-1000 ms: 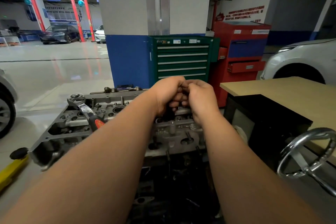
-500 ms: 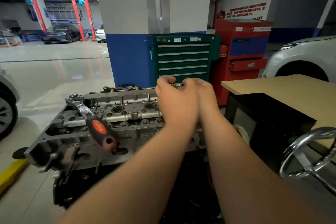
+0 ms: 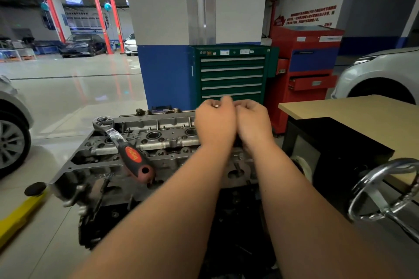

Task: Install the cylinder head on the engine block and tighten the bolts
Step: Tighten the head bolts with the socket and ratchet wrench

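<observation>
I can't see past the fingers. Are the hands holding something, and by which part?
The left hand and right hand curl round something small; only a shiny metal bit peeks out of the left one. What it is, or which part, cannot be told.

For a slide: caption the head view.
Left hand and right hand meet over the cylinder head; ratchet rests on it.

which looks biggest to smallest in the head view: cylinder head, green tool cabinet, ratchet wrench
1. cylinder head
2. green tool cabinet
3. ratchet wrench
The cabinet stands farther back, so its real size is likely greater than it looks here.
</observation>
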`<state>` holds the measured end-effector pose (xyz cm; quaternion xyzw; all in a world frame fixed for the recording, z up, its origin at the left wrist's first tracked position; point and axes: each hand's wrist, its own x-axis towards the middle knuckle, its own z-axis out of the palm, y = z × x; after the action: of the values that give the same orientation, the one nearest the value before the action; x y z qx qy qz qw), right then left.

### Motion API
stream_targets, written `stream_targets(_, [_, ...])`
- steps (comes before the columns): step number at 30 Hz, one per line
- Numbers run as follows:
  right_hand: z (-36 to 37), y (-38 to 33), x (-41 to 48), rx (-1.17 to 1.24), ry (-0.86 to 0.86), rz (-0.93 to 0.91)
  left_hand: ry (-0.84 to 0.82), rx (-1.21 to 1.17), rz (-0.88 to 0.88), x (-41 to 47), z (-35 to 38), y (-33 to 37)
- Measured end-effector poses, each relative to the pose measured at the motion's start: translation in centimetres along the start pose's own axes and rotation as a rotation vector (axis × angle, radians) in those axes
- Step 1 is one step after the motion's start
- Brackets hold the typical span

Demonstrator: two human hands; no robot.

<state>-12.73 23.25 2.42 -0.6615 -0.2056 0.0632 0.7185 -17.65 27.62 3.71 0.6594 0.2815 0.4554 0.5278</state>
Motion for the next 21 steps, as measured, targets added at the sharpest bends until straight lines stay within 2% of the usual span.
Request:
stream_targets(2, [0.4,0.0,-0.3,-0.028,0.022,-0.035,-0.135,-0.028,-0.101,1.8,-1.1,0.3])
stream_targets(3, [0.4,0.0,-0.3,-0.019,0.025,-0.040,-0.150,-0.036,-0.122,2.1,-1.2,0.4])
stream_targets(9, [-0.3,0.3,0.0,0.013,-0.009,-0.066,0.098,0.005,0.022,-1.4,1.2,-1.0])
stream_targets(10, [-0.2,0.4,0.1,0.003,0.004,-0.063,0.060,0.012,0.023,-0.5,0.8,-0.8])
stream_targets(11, [0.0,0.4,0.2,-0.008,0.018,-0.057,-0.057,0.022,-0.009,0.6,-0.1,-0.5])
stream_targets(13, [0.4,0.4,0.1,0.011,0.027,-0.040,-0.434,-0.064,-0.218,2.6,-1.8,0.1])
stream_targets(14, [0.4,0.4,0.2,0.022,0.028,-0.036,-0.549,-0.128,-0.301,3.2,-2.3,0.2])
stream_targets(15, [0.4,0.4,0.2,0.022,0.024,-0.037,-0.554,-0.143,-0.315,3.3,-2.4,0.2])
stream_targets(16, [0.4,0.5,0.2,0.022,0.019,-0.041,-0.476,-0.083,-0.284,2.9,-2.1,0.1])
stream_targets(17, [0.2,0.4,0.4,0.026,0.015,-0.041,-0.308,0.016,-0.199,1.9,-1.5,0.1])
stream_targets(19, [0.0,0.5,0.6,0.046,-0.007,-0.030,-0.001,0.009,-0.018,-0.4,0.1,-0.4])
stream_targets(20, [-0.1,0.6,0.6,0.054,-0.019,-0.024,0.073,-0.002,0.033,-1.3,0.6,-0.6])
stream_targets(21, [-0.1,0.6,0.7,0.054,-0.018,-0.022,0.045,-0.002,0.038,-0.8,0.5,-0.9])
